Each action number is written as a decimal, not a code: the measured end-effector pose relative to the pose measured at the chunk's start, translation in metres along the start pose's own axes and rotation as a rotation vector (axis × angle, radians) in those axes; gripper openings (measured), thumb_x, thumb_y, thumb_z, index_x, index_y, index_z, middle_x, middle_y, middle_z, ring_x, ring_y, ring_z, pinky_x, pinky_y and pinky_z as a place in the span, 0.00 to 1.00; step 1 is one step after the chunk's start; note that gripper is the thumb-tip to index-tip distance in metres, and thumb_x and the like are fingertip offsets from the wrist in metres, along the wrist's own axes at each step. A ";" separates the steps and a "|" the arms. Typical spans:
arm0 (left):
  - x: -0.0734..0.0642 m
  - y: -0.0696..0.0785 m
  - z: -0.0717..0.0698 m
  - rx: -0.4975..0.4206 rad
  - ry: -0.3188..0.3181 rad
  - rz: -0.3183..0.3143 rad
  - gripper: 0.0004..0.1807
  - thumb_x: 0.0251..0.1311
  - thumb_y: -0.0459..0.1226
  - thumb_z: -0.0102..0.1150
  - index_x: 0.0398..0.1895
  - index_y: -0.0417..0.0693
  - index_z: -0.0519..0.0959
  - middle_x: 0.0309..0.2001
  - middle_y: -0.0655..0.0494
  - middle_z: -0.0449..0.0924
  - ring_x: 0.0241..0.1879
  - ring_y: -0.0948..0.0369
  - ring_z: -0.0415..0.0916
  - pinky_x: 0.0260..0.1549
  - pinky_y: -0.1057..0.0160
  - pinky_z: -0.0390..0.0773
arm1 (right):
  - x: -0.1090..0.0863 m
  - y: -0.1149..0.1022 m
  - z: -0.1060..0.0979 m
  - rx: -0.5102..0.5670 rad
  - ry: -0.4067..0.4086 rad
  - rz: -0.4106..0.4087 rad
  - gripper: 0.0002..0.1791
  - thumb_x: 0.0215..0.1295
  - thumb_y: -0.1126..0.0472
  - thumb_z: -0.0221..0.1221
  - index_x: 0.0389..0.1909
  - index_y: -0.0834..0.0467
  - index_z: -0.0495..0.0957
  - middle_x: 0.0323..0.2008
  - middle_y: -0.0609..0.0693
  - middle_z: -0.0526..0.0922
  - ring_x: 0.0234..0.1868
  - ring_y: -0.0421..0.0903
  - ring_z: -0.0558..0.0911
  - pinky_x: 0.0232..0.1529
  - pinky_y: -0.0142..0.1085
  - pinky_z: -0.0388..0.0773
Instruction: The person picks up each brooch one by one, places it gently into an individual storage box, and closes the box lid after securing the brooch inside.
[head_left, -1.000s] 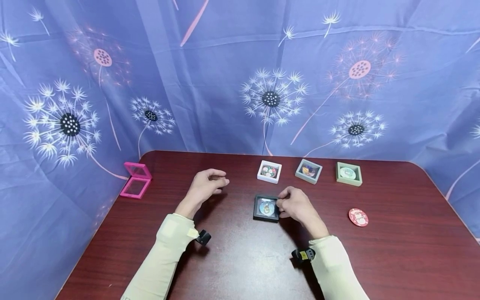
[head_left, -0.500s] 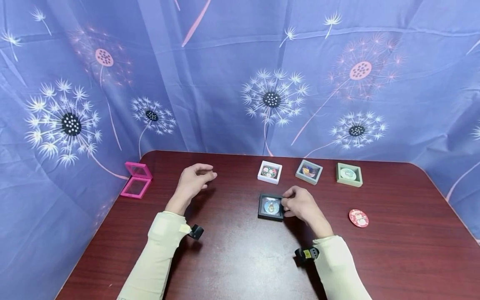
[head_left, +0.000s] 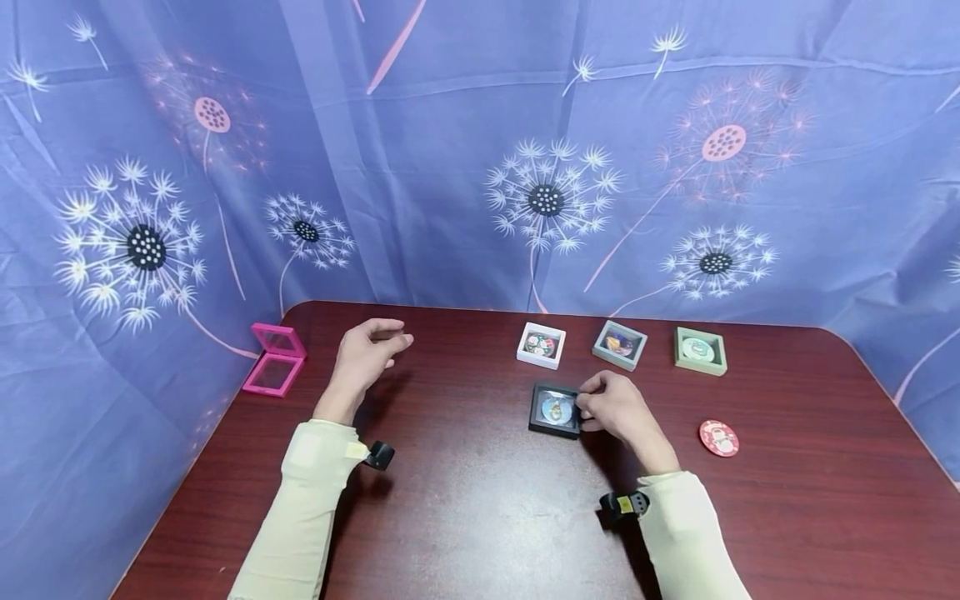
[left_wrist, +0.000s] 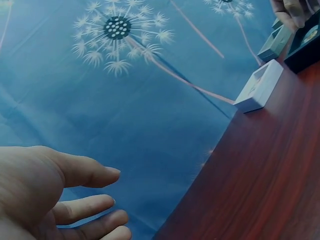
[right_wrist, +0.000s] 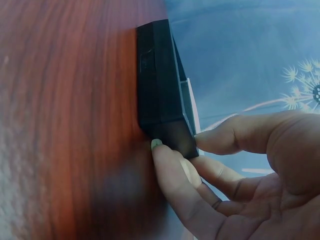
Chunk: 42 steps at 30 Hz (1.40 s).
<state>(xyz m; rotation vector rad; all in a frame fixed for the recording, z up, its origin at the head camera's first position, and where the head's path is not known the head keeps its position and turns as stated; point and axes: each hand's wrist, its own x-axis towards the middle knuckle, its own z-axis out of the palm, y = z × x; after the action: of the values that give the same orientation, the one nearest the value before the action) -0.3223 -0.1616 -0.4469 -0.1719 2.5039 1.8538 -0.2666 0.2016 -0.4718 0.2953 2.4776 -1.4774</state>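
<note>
Thumb and fingers of my right hand (head_left: 617, 407) pinch the right edge of a square black display frame (head_left: 537, 417). A round blue badge (head_left: 557, 409) shows behind its clear window. In the right wrist view the black frame (right_wrist: 159, 75) lies close along the tabletop, with my fingertips at its near corner. My left hand (head_left: 367, 360) is held over the left half of the table with nothing in it. Its fingers (left_wrist: 85, 205) are relaxed and slightly bent in the left wrist view.
Along the back stand a white display frame (head_left: 541, 362), a grey-blue one (head_left: 615, 359) and a green one (head_left: 701, 367), each with a round badge inside. A red round badge (head_left: 719, 438) lies at the right. An opened pink frame (head_left: 274, 393) sits at the left edge, by the blue curtain (head_left: 420, 208).
The black frame has slid to the right and slightly back, still pinched by my right hand. My left hand has drawn away to the left.
</note>
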 end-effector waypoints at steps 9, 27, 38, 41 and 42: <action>0.003 0.002 -0.015 -0.010 0.084 0.001 0.23 0.69 0.37 0.69 0.65 0.39 0.81 0.57 0.41 0.84 0.49 0.60 0.82 0.55 0.52 0.85 | 0.002 0.005 -0.011 -0.013 0.018 0.010 0.11 0.73 0.71 0.57 0.51 0.74 0.74 0.37 0.64 0.82 0.30 0.49 0.88 0.35 0.44 0.90; 0.002 0.007 -0.033 -0.069 0.228 0.058 0.20 0.68 0.34 0.68 0.60 0.34 0.82 0.58 0.39 0.83 0.40 0.70 0.79 0.42 0.67 0.85 | 0.003 0.011 -0.025 -0.016 0.042 0.025 0.13 0.73 0.72 0.56 0.53 0.76 0.73 0.35 0.61 0.81 0.27 0.43 0.85 0.32 0.40 0.90; 0.002 0.006 -0.044 -0.093 0.319 0.070 0.19 0.68 0.33 0.68 0.59 0.35 0.83 0.56 0.41 0.84 0.38 0.70 0.80 0.42 0.66 0.85 | 0.006 0.013 -0.031 0.005 0.048 0.035 0.13 0.72 0.72 0.55 0.52 0.77 0.72 0.33 0.61 0.81 0.25 0.43 0.84 0.30 0.39 0.89; 0.002 0.006 -0.046 -0.089 0.344 0.069 0.18 0.67 0.33 0.69 0.58 0.35 0.83 0.55 0.42 0.85 0.38 0.71 0.80 0.41 0.67 0.85 | 0.006 0.014 -0.032 0.011 0.047 0.037 0.14 0.72 0.72 0.55 0.53 0.77 0.72 0.33 0.62 0.81 0.26 0.42 0.84 0.31 0.39 0.89; 0.002 0.006 -0.047 -0.087 0.352 0.069 0.18 0.67 0.33 0.69 0.58 0.36 0.84 0.54 0.42 0.85 0.38 0.71 0.80 0.40 0.69 0.84 | 0.006 0.014 -0.032 0.014 0.047 0.038 0.14 0.72 0.73 0.55 0.53 0.77 0.72 0.33 0.62 0.81 0.26 0.42 0.84 0.31 0.39 0.89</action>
<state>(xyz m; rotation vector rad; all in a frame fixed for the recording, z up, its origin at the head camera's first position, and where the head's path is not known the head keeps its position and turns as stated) -0.3222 -0.2047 -0.4276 -0.4570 2.6761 2.1262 -0.2721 0.2371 -0.4704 0.3819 2.4845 -1.4903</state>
